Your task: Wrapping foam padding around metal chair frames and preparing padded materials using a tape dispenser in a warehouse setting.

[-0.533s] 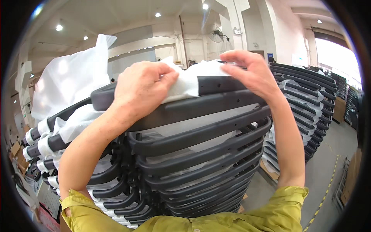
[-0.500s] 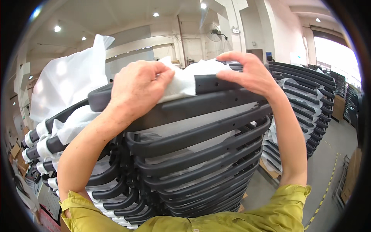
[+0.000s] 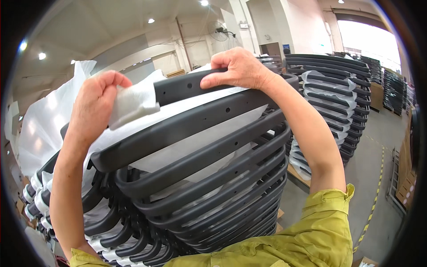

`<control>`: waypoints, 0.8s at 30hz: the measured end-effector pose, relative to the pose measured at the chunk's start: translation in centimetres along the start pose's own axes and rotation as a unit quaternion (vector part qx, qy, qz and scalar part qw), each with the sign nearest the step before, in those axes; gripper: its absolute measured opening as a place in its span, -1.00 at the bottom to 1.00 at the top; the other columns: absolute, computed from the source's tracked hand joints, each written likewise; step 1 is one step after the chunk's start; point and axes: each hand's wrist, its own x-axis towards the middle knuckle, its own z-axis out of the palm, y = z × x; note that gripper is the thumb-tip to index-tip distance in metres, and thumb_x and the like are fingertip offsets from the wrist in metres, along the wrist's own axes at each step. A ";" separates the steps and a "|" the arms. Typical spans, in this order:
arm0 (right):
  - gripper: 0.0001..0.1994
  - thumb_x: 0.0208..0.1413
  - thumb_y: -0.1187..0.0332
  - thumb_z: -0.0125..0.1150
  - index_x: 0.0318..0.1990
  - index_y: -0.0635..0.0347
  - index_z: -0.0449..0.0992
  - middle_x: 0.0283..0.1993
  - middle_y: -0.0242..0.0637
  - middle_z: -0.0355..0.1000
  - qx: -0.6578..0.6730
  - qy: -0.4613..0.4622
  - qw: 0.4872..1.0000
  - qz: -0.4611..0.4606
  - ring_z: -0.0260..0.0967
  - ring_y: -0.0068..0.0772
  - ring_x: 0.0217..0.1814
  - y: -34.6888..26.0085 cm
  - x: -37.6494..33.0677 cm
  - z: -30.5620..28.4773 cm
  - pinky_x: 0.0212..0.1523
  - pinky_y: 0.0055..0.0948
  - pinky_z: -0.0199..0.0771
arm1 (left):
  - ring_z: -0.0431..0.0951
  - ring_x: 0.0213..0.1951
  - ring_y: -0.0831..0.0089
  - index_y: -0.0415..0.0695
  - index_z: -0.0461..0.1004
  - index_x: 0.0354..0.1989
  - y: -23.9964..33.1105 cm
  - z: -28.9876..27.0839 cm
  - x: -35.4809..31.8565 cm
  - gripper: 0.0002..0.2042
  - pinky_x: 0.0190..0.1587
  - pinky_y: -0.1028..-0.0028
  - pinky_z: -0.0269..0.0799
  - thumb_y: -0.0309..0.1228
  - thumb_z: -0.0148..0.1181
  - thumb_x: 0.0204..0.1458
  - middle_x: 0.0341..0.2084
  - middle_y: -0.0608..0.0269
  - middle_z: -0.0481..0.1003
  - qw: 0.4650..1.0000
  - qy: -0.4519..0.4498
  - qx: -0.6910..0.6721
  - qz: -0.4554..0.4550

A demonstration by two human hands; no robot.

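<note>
The topmost black tubular bar (image 3: 175, 89), with small holes in its face, is raised above the stack of curved black frames (image 3: 187, 133). A white foam wrap (image 3: 135, 102) covers its left part. My left hand (image 3: 95, 104) is closed over this wrapped stretch, fingers curled over the top. Farther right, my right hand (image 3: 240, 69) grips the bare part of the bar, thumb on the near face and fingers over the upper edge. A white sheet (image 3: 106, 139) shows between the raised bar and the frame below. The bar's left end is largely hidden behind my left hand.
Behind my left hand rises a large translucent white sheet (image 3: 42, 118). Frame legs with white wrapped ends (image 3: 38, 200) stick out at the left. Another wrapped stack of black frames (image 3: 329, 102) stands at the right, beside a yellow-and-black floor line (image 3: 376, 196) and cardboard boxes (image 3: 405, 178).
The view has turned to the right. The top bar has lifted off the frame beneath, opening a gap. My right hand has closed more firmly over the bar.
</note>
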 end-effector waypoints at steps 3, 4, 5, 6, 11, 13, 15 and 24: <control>-0.48 -0.02 -0.08 -0.03 -0.72 0.22 0.33 -0.79 -0.22 0.14 -0.008 0.074 0.997 -0.011 0.04 -0.32 -0.70 0.3 0.8 0.1 -0.62 -0.46 0.13 | 0.27 -0.61 0.52 -0.29 0.40 -0.46 1.0 -0.4 0.9 -0.78 -0.50 0.51 0.20 -0.50 -0.24 -0.10 -0.74 0.20 0.29 1.000 0.003 0.018 0.001; -0.48 0.01 -0.05 -0.06 -0.73 0.23 0.31 -0.79 -0.22 0.11 -0.020 0.080 0.996 -0.020 0.02 -0.35 -0.71 0.8 0.9 0.0 -0.63 -0.46 0.11 | 0.28 -0.60 0.50 -0.29 0.39 -0.45 1.5 -0.4 1.1 -0.78 -0.49 0.50 0.21 -0.50 -0.24 -0.10 -0.73 0.19 0.29 1.000 0.007 0.024 0.005; -0.48 0.04 -0.03 -0.08 -0.73 0.24 0.30 -0.80 -0.23 0.09 -0.032 0.086 0.995 -0.028 -0.01 -0.38 -0.72 1.2 0.8 -0.2 -0.64 -0.46 0.09 | 0.30 -0.60 0.47 -0.30 0.39 -0.44 1.9 -0.4 1.2 -0.78 -0.47 0.49 0.22 -0.50 -0.24 -0.10 -0.72 0.17 0.30 0.999 0.011 0.029 0.009; -0.48 0.04 -0.03 -0.08 -0.73 0.24 0.30 -0.80 -0.23 0.09 -0.027 0.086 0.995 -0.032 -0.01 -0.38 -0.72 1.4 0.6 -0.5 -0.64 -0.46 0.09 | 0.32 -0.59 0.43 -0.29 0.38 -0.40 2.2 -0.3 1.1 -0.76 -0.47 0.47 0.23 -0.47 -0.25 -0.08 -0.69 0.13 0.34 0.998 0.027 0.059 0.013; -0.37 -0.01 -0.19 -0.18 -0.85 0.16 0.27 -0.83 -0.21 0.16 -0.053 0.079 0.995 -0.002 0.13 -0.17 -0.71 0.7 -0.5 -2.1 -0.60 -0.36 0.20 | 0.31 -0.60 0.38 -0.28 0.38 -0.40 3.8 0.9 -0.4 -0.75 -0.47 0.47 0.22 -0.35 -0.19 0.01 -0.66 0.10 0.36 0.987 0.126 0.091 0.045; -0.38 -0.01 -0.18 -0.17 -0.86 0.15 0.26 -0.82 -0.22 0.19 -0.058 0.084 0.995 -0.002 0.14 -0.17 -0.70 0.0 -1.4 -2.4 -0.60 -0.37 0.20 | 0.32 -0.60 0.35 -0.28 0.38 -0.41 4.7 0.7 -1.5 -0.74 -0.48 0.47 0.22 -0.31 -0.16 0.03 -0.65 0.07 0.36 0.980 0.153 0.110 0.066; -0.39 0.00 -0.17 -0.16 -0.86 0.12 0.27 -0.81 -0.24 0.22 -0.039 0.108 0.993 -0.008 0.17 -0.17 -0.70 -0.3 -2.2 -2.7 -0.60 -0.37 0.21 | 0.34 -0.59 0.30 -0.28 0.39 -0.43 5.8 0.6 -2.1 -0.73 -0.48 0.50 0.22 -0.29 -0.10 0.03 -0.65 0.04 0.36 0.987 0.083 0.133 0.017; -0.78 -0.07 0.19 0.09 -0.43 0.16 0.44 -0.37 -0.31 0.37 -0.103 0.363 0.914 -0.148 0.29 -0.24 -0.27 -0.3 -6.4 -1.3 -0.19 -0.37 0.22 | 0.38 -0.46 0.18 -0.32 0.40 -0.46 4.2 1.0 -2.7 -0.70 -0.35 0.46 0.26 -0.28 -0.06 0.03 -0.46 0.03 0.41 0.978 0.090 0.161 0.095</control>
